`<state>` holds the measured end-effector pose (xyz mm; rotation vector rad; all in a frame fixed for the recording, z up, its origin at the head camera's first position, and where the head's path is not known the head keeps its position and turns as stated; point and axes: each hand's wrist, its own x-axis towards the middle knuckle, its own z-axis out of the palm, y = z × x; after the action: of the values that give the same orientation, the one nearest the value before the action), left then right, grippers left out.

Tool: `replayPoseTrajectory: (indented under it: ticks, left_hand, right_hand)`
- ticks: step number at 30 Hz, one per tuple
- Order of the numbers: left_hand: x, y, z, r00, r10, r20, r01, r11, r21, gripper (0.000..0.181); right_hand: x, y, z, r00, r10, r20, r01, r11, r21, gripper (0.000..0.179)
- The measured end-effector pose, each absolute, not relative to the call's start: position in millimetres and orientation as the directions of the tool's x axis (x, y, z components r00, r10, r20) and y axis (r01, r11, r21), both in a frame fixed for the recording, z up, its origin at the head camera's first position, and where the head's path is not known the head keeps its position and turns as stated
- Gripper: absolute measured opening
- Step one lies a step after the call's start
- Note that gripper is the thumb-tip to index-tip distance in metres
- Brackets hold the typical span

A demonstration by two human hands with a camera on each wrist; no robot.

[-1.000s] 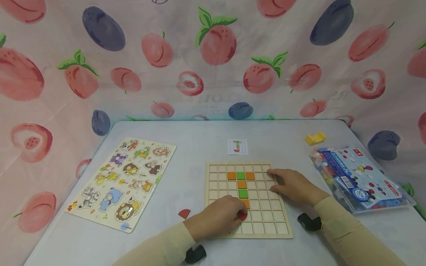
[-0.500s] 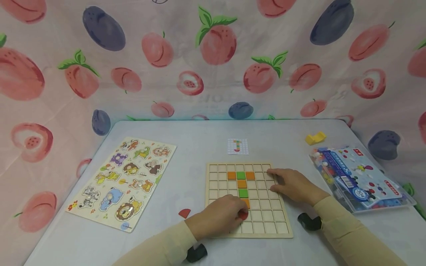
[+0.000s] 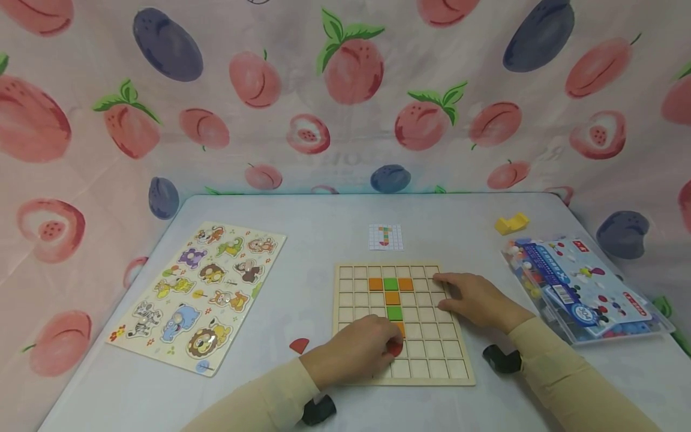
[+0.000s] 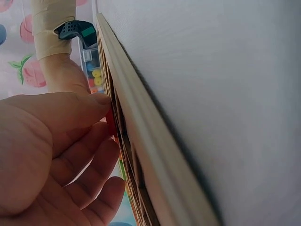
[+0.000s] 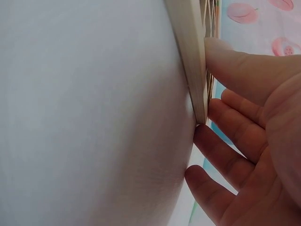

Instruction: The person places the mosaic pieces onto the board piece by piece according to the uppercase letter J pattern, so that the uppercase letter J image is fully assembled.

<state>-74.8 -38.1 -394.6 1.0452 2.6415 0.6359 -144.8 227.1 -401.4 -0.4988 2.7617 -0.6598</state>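
A wooden grid board (image 3: 467,375) lies on the table, with orange and green square tiles (image 3: 394,313) forming a T shape in its cells. Over the lower middle cells, my left hand (image 3: 353,351) pinches a red quarter-circle piece (image 3: 396,348), just below the lowest orange tile (image 3: 400,330). In the left wrist view the red piece (image 4: 111,121) shows as a thin sliver between thumb and fingers, close against the board. My right hand (image 3: 480,303) rests its thumb and fingertips on the board's right edge, fingers relaxed. Another red quarter-circle piece (image 3: 299,346) lies left of the board.
Behind the board sits a small printed pattern card (image 3: 385,237). An animal puzzle board (image 3: 202,300) lies at the left. At the right are a clear box of colourful pieces (image 3: 588,291) and a yellow object (image 3: 511,224). A fruit-patterned cloth (image 3: 345,132) hangs behind the table.
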Motion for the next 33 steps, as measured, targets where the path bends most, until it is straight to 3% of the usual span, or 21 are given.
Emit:
replayPoseTrajectory:
  ticks: [33]
  left_hand:
    - [-77.7, -31.5, -399.7, -0.7, 0.714, -0.004, 0.646, 0.635, 0.425, 0.005]
  right_hand:
    - [-146.2, 227.2, -402.6, -0.909, -0.384, -0.164, -0.268, 0.837, -0.476, 0.059]
